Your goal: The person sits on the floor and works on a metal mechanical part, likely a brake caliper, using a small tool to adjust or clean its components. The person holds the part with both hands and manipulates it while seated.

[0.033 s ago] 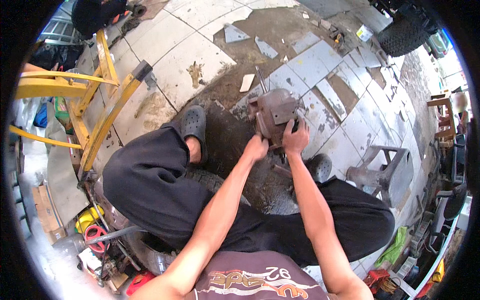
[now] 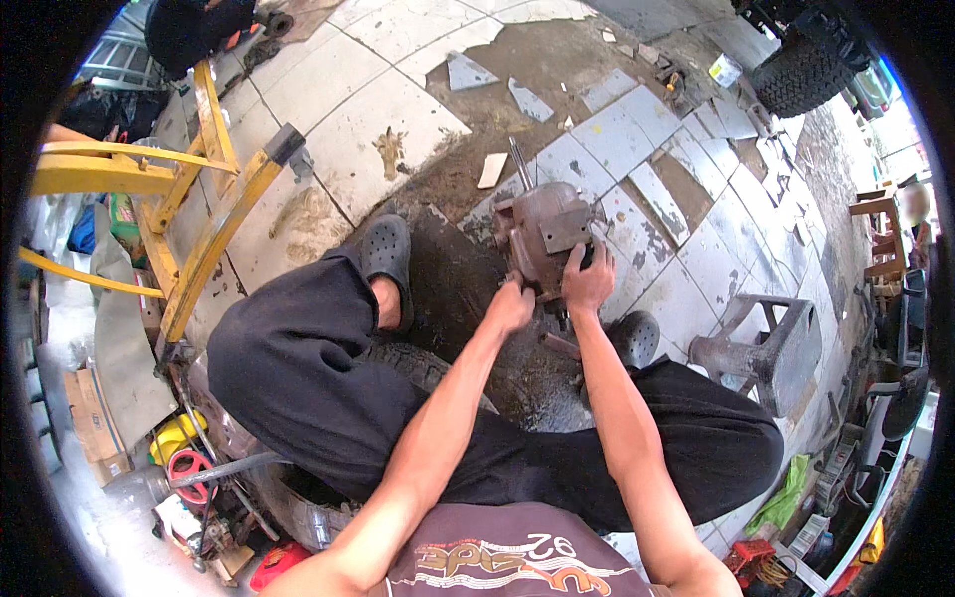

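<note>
A brown, grimy metal gearbox (image 2: 542, 224) rests on the dirty floor between my feet. From its far side a thin bright shaft (image 2: 520, 159) sticks out, and a flat plate with holes (image 2: 567, 231) sits on its upper face. At the near left edge of the case my left hand (image 2: 511, 304) is closed in a fist; what its fingers hold is hidden. Against the near right side lies my right hand (image 2: 589, 281), thumb and fingers bent around the edge of the case. Below the hands a short metal bar (image 2: 560, 344) shows, partly covered by my right forearm.
A yellow metal frame (image 2: 199, 219) stands at left. Broken tiles (image 2: 527, 98) lie beyond the gearbox. At right is a grey plastic stool (image 2: 761, 343), and farther off a black tyre (image 2: 806, 80). I sit above a tyre (image 2: 408, 363). Tools and a red handwheel (image 2: 191, 472) clutter the lower left.
The view has shifted very slightly. My left hand sits a touch lower at the edge of the gearbox; my right hand stays in place on the case.
</note>
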Tool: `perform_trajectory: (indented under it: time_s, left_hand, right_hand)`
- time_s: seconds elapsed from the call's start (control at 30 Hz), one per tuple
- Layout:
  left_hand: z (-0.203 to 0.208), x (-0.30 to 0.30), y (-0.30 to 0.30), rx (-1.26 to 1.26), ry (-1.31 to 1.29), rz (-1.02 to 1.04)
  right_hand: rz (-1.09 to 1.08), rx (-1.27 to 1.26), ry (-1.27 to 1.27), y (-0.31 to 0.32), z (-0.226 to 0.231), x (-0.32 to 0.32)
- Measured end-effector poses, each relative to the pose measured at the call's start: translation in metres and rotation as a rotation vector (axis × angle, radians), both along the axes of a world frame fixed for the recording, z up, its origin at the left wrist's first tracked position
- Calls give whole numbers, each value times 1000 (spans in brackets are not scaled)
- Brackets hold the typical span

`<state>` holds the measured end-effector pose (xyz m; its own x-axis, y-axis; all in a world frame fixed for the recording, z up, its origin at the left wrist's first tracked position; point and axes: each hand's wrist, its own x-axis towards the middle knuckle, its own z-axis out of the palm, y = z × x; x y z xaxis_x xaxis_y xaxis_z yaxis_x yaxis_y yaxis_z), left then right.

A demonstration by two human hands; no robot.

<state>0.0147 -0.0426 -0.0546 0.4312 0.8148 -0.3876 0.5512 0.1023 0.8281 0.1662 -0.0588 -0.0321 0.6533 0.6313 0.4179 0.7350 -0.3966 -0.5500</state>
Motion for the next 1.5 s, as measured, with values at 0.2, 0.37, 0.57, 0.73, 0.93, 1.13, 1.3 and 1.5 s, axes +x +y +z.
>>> perform_trajectory:
  time_s: [0.2,0.37,0.57,0.73,0.93,1.13,1.3,1.5]
  left_hand:
    - [-1,3,2,-154,56,60]
    - [5,6,26,-158,127,30]
    - [9,14,0,-70,83,36]
    - [-13,9,12,-67,89,18]
    - [4,11,27,-214,195,-23]
    - [22,11,18,-184,182,-23]
    - [8,5,-8,-26,88,26]
    - [0,9,15,-114,141,22]
  right_hand:
    - [27,-7,20,1,5,-2]
    - [45,-5,54,6,9,-5]
    - [5,-14,30,-2,1,5]
    - [33,-20,44,2,10,-8]
    - [39,-28,62,3,9,-5]
    - [24,-22,54,-1,6,-2]
    - [25,-21,32,0,3,0]
    - [29,18,17,5,2,-1]
